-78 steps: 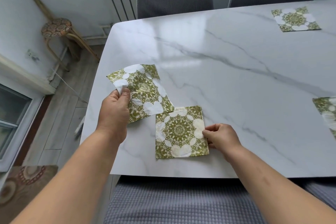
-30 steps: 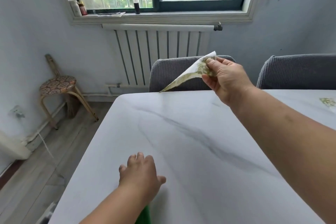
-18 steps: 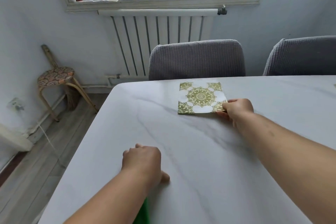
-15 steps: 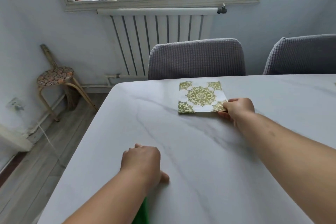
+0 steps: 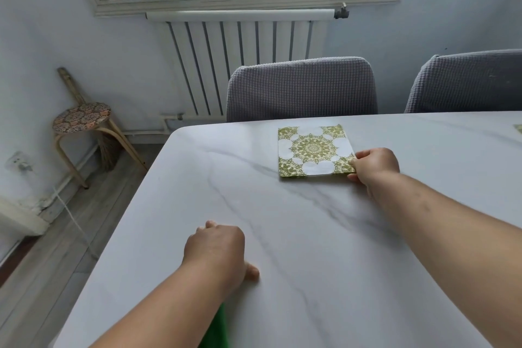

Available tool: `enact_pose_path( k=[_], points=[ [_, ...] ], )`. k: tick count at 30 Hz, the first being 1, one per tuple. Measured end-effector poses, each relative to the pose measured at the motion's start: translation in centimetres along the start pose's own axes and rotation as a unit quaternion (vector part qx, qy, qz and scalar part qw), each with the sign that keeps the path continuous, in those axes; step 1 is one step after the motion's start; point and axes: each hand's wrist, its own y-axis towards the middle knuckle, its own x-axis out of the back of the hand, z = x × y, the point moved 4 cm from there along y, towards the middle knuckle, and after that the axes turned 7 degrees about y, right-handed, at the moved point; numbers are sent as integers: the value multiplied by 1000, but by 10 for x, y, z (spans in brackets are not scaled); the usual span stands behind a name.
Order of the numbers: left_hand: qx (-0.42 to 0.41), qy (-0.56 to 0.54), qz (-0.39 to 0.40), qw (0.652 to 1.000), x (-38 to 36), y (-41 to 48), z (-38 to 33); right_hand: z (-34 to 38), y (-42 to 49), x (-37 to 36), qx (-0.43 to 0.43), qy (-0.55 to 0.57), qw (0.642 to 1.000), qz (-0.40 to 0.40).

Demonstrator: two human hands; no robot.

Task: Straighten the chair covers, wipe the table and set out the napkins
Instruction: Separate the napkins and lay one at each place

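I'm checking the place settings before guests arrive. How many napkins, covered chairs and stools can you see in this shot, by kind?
Napkins: 2, one whole napkin pinched at its corner by the right hand, plus a sliver of another at the right edge of the frame
Grey covered chairs: 2, and
Stools: 1
Total: 5

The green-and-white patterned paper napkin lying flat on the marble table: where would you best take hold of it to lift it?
Pinch the near right corner of the green-and-white patterned paper napkin, coming from the right, where the right hand already touches it. It lies flat on the white marble table, so only an edge or corner gives fingers purchase.
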Motion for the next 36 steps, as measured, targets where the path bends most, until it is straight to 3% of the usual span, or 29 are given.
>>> enact_pose_path(
  k=[23,28,32,36],
  points=[
    [0,-3,6,1000,0,-3,0,-5,-9,27,40,-79,996,-22],
    [0,4,-3,1000,-1,2,0,0,-29,32,114,-125,985,-36],
    [-7,-10,-12,1000,4,9,-3,0,-87,29,183,-85,979,21],
    [-35,-120,-3,992,11,0,16,-15,-183,24,136,-52,973,181]
  ],
)
